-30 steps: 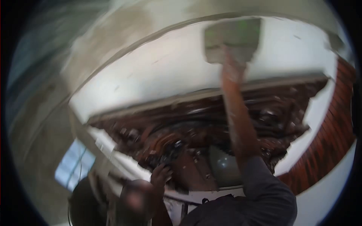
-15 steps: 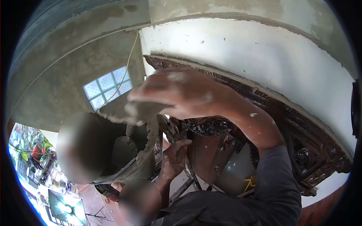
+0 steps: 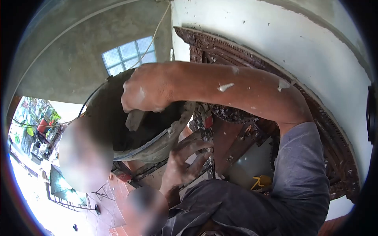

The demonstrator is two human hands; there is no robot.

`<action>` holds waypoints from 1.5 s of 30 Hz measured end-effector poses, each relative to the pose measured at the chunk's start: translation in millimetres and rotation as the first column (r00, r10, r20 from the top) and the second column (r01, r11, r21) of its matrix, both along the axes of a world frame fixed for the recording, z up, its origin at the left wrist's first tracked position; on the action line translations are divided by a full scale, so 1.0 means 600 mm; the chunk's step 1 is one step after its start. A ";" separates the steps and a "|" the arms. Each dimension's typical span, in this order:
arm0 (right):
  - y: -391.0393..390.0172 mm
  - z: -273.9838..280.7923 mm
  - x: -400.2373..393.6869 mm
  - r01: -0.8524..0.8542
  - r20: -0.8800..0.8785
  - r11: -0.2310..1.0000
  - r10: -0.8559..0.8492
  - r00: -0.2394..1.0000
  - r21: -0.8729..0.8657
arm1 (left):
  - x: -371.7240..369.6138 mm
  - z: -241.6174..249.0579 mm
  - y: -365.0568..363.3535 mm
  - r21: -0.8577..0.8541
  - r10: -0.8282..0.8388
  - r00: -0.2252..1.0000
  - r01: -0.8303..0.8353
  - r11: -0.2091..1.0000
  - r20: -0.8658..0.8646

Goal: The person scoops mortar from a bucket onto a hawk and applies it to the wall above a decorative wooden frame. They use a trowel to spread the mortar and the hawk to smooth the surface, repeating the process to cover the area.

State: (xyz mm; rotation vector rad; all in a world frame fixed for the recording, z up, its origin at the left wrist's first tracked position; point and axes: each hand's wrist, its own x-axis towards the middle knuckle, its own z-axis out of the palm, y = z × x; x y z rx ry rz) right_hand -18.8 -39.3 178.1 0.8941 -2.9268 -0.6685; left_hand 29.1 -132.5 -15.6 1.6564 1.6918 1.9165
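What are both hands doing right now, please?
Left hand: open, fingers spread under the bucket.
Right hand: closed on a trowel inside it.

One bucket (image 3: 157, 137), one trowel (image 3: 135, 119), two hands.

Sleeve: grey sleeve (image 3: 301, 165) of plain cloth, short, ending above the elbow of the right arm, with soft folds along its hem.
Shirt: the same grey fabric (creased and rumpled) spreads across the lower middle of the view.
Right arm: bare below the sleeve, flecked with pale dried splatters (image 3: 225, 87) in several spots.
Right hand (image 3: 146, 89): smeared with grey paste over the knuckles.
Left hand (image 3: 185, 159): bare, dusted with the same grey smears; no glove, ring or watch.
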 end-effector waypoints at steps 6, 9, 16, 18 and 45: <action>0.012 0.035 0.036 0.181 0.125 0.982 -0.172 0.977 -0.062 | 0.021 0.028 -0.085 0.513 0.063 0.995 -0.095 0.853 0.080; 0.072 0.009 0.058 0.074 -0.043 0.936 -0.094 0.995 -0.343 | -0.030 0.023 -0.138 0.818 0.255 0.959 -0.043 0.574 -0.128; 0.220 -0.202 0.164 -0.257 -0.230 0.037 -0.579 0.782 -0.966 | -0.138 0.052 -0.188 0.330 0.960 0.228 -0.930 0.164 0.165; 0.250 -0.327 0.161 -0.025 -0.054 0.051 -0.688 0.724 -0.998 | -0.137 0.063 -0.163 0.296 0.769 0.437 -0.896 0.330 0.466; 0.183 -0.533 0.120 0.011 0.214 -0.299 -0.656 0.724 -0.954 | -0.166 -0.048 -0.197 0.322 0.800 0.530 -0.837 0.442 0.281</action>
